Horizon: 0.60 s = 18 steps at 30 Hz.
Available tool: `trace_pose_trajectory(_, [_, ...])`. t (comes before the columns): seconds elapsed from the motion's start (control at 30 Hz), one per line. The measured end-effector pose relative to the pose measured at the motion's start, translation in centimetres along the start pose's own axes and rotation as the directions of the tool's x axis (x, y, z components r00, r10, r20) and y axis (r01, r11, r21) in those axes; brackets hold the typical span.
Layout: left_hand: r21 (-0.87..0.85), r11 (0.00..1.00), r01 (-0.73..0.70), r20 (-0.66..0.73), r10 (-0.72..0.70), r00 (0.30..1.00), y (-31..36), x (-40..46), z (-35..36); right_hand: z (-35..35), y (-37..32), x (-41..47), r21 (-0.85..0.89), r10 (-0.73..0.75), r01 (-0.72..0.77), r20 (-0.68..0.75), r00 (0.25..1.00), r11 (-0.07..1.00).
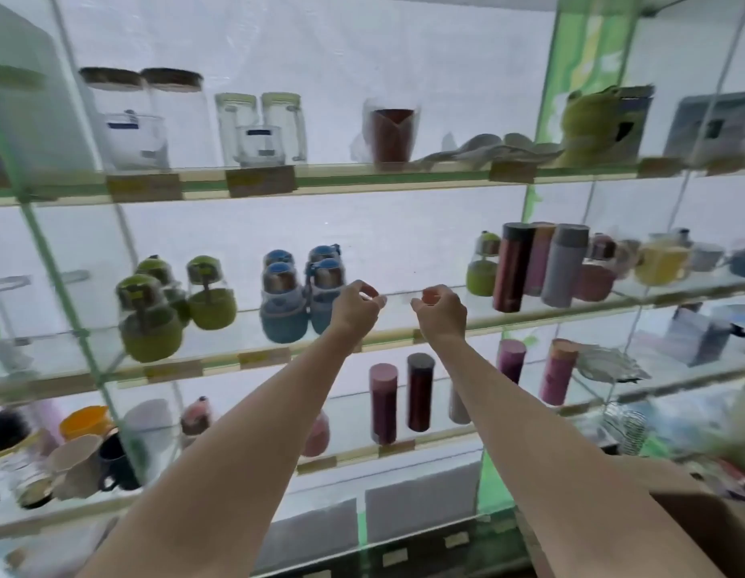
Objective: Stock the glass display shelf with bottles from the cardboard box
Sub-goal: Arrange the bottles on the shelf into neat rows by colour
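Both bare hands reach over the middle glass display shelf point(404, 327). The left hand point(356, 306) and right hand point(439, 310) have loosely curled fingers and hold nothing. Blue bottles point(299, 294) stand just left of them, green bottles point(170, 306) farther left. The cardboard box point(704, 519) sits at lower right.

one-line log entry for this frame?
left hand: empty, by blue bottles | right hand: empty | middle shelf gap: unfilled

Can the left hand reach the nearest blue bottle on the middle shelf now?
Probably yes. The left hand is empty and hovers just right of the blue bottle, at the same shelf level, with nothing between them.
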<state>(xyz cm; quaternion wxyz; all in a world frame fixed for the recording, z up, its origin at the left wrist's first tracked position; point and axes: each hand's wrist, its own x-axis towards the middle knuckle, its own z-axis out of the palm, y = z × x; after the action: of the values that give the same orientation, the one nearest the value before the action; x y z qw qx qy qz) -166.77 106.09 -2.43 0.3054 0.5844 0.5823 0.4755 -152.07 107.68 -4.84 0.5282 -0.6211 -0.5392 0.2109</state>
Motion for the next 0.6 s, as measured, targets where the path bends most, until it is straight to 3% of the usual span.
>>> trace_pose_trajectory(0.37, [-0.045, 0.997, -0.062, 0.104, 0.067, 0.992, 4.8, 8.6, 16.4, -10.2, 8.9, 13.9, 0.015, -0.002, 0.006, -0.271, 0.962, 1.000])
trace_pose_trajectory(0.6, [-0.071, 0.997, -0.042, 0.116, 0.050, 0.992, 4.7, 11.3, 21.7, -11.6, 12.1, 17.6, 0.017, 0.024, -0.022, -0.138, 0.990, 1.000])
